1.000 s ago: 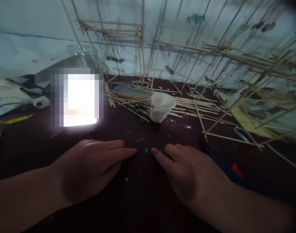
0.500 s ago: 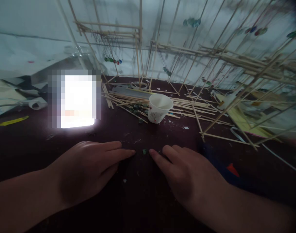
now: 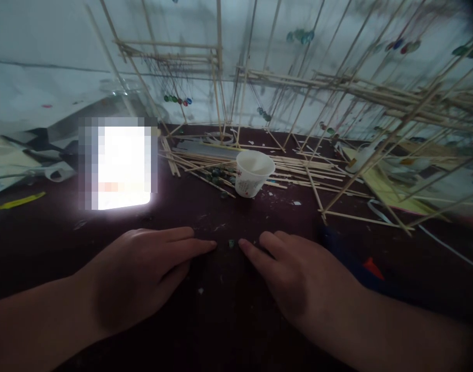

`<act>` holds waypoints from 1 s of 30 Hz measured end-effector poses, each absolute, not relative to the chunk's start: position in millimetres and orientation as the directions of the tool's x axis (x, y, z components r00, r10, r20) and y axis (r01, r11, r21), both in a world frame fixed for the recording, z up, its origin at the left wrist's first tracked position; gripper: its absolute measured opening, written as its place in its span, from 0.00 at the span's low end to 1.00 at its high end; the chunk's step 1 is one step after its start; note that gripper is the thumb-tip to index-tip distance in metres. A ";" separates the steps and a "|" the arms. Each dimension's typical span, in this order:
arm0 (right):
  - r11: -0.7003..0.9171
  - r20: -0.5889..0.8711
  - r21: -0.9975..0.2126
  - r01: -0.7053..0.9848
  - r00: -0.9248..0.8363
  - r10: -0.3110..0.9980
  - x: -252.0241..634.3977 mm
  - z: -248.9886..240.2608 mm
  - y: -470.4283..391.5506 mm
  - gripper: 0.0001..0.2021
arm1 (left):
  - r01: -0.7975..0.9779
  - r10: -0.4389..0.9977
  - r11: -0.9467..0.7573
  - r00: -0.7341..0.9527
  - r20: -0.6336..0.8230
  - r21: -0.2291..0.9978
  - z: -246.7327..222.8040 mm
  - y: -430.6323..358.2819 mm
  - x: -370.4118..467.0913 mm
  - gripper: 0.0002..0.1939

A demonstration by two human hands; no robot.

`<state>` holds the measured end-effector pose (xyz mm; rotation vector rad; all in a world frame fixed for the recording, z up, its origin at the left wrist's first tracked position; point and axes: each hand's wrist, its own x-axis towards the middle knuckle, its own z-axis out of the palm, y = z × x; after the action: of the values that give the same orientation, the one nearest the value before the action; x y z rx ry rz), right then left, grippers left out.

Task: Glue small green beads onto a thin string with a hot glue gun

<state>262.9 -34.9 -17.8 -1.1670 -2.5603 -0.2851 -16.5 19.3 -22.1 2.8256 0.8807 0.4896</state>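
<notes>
A small green glassy piece (image 3: 231,243) lies on the dark table (image 3: 216,330) between my two index fingertips, with a narrow gap on either side. My left hand (image 3: 154,268) rests on the table, its index finger stretched toward the piece and its other fingers apart; it holds nothing. From the right, my right hand (image 3: 286,274) points its index finger at the same piece, the other fingers bent back, also holding nothing. Behind them stands a white paper cup (image 3: 254,174), and dark green marbles (image 3: 216,175) lie to its left.
Thin wooden sticks (image 3: 317,168) lie behind the cup. Stick frames (image 3: 216,57) with hanging marbles rise at the back and right. A bright, blurred-out screen (image 3: 123,165) stands at left, near a yellow strip (image 3: 19,201). A blue and red object (image 3: 371,268) is partly behind my right arm.
The view has shifted slightly, so the frames and screen sit a little lower. My hands and the green piece have hardly moved.
</notes>
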 end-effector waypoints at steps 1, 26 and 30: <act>0.650 0.361 0.043 0.759 -0.619 0.698 263.4 -17.9 -34.5 0.21 | 0.524 0.566 -0.824 0.779 0.268 0.218 -22.2 18.9 -16.3 0.24; 0.654 0.354 0.102 0.750 -0.641 0.681 261.2 -15.7 -37.7 0.25 | 0.538 0.558 -0.829 0.783 0.273 0.152 -21.8 16.9 -14.6 0.23; 0.657 0.333 0.102 0.747 -0.648 0.685 260.9 -13.5 -37.4 0.23 | 0.531 0.551 -0.834 0.784 0.285 0.152 -22.2 18.0 -15.1 0.23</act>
<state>260.9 -37.4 -13.5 -1.1531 -2.6106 -0.3357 -15.1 18.0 -22.2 2.9069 0.8822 0.4951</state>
